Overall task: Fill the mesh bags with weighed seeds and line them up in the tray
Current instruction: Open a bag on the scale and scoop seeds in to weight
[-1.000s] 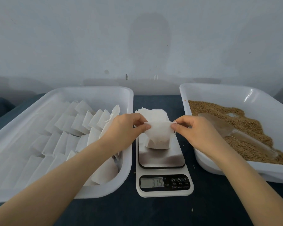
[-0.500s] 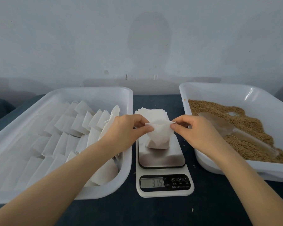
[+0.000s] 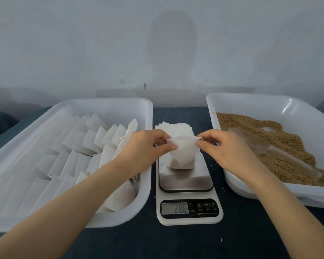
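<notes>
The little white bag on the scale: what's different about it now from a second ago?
The mesh bag had an open mouth; now it is pulled flat and tight between the left hand and right hand, whose fingers still pinch its top corners. The scale display dropped from 31.5 to 28.6. The bag's bottom still sits on the scale plate; the tray of bags, seeds and scoop have not moved.

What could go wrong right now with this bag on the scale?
The left hand and right hand pinch the mesh bag at its top while it sits on the scale, so the 28.6 on the display may be off. If the bag tips, more could spill, like the stray seeds on the table.
</notes>
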Action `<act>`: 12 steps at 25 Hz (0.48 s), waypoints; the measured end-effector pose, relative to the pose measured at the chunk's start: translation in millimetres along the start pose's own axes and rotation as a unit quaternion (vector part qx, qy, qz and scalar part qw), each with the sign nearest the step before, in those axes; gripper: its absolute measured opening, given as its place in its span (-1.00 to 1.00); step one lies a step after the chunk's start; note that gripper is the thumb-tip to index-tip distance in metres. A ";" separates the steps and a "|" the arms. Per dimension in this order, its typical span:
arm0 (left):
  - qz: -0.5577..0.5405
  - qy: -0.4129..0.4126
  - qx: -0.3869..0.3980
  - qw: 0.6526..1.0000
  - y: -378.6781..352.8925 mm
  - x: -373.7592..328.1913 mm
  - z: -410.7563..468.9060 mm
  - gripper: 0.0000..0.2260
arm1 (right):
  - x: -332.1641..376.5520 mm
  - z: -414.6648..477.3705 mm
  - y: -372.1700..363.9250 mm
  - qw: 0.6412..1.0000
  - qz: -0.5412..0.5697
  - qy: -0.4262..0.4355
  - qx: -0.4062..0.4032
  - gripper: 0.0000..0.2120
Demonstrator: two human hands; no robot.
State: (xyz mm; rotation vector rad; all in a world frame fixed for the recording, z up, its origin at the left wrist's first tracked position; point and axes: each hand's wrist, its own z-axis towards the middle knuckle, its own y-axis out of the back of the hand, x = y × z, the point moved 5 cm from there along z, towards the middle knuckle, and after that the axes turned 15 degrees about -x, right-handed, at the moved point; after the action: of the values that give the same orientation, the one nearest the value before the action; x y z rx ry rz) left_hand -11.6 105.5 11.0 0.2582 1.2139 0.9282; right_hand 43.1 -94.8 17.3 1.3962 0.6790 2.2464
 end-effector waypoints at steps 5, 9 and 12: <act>-0.005 -0.001 0.001 1.000 0.6 -1.9 -0.7 -0.88 | 0.1 -0.3 0.0 1.000 0.003 0.000 0.002 -0.85; 0.003 0.000 0.011 1.000 1.0 -3.8 -2.4 -0.88 | 0.5 -1.1 -0.4 1.000 0.002 0.003 0.009 -0.82; 0.028 -0.023 0.020 0.999 2.3 -10.6 -2.8 -0.82 | 3.0 -2.9 -5.3 0.998 -0.013 0.019 0.052 -0.87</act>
State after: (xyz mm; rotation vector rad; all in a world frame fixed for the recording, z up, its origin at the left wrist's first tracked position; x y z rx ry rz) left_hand -15.6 98.4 18.6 0.3451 1.1886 0.9417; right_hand 39.7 -89.4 15.1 1.3877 0.8329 2.2503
